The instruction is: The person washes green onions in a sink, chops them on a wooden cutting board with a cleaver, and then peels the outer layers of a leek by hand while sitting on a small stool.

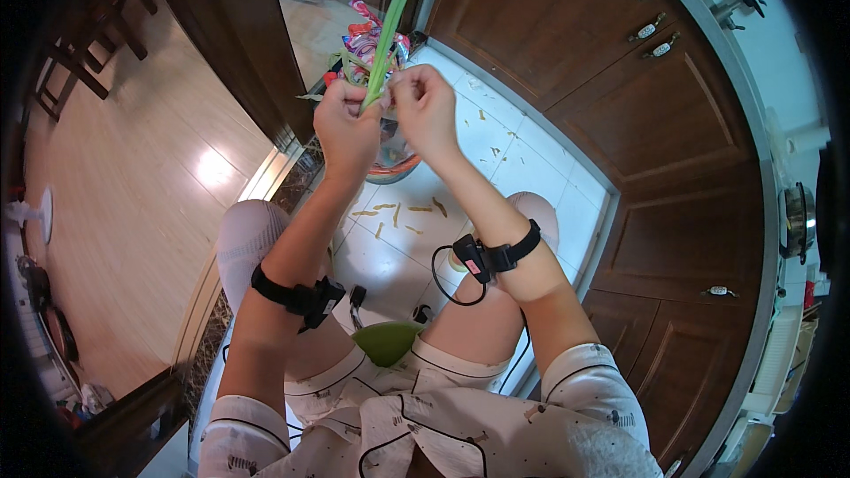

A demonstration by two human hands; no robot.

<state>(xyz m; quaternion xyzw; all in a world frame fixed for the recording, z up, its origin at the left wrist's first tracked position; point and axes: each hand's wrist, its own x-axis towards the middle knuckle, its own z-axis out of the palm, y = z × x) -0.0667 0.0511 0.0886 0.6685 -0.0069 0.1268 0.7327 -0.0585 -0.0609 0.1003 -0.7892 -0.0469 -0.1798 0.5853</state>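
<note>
Pinched in my left hand [348, 126] is the lower end of a long green leafy stalk [395, 20], which points up and away from me. My right hand [428, 109] is close against its right side, thumb and fingers curled together. Whether those fingertips grip the stalk or a thin strip of it is hidden. Below both hands stands a round waste bin [390, 176] with a clear liner, partly covered by my hands. Shiny pink and red plastic packaging [368, 43] and some pale green leaf scraps [355, 70] show at its far side.
Brown peel strips [396, 214] lie scattered on the white floor tiles [385, 265]. Wooden cabinets [671, 232] line the right, under a counter edge [764, 212]. At left stand a dark door frame [219, 33] and a raised threshold [219, 265]. A green object [388, 343] sits between my thighs.
</note>
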